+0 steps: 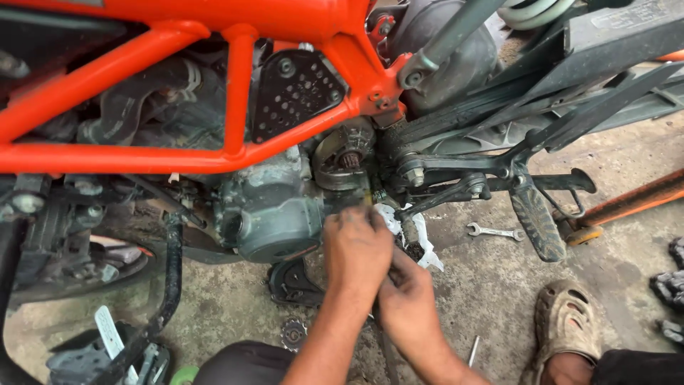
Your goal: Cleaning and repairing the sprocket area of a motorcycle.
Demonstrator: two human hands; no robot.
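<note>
My left hand reaches up against the lower edge of the grey engine case, just below the exposed output shaft. Its fingertips are hidden against the metal, so what it holds does not show. Just below and right of it, touching it, my right hand is closed around a thin dark tool shaft that runs down toward me. A greasy chain and a white rag lie right behind the hands. The orange trellis frame spans the top.
A black sprocket cover and a loose sprocket lie on the concrete. A spanner rests by the footpeg. A thin metal rod, my sandalled foot, dark gloves and an orange bar are at the right.
</note>
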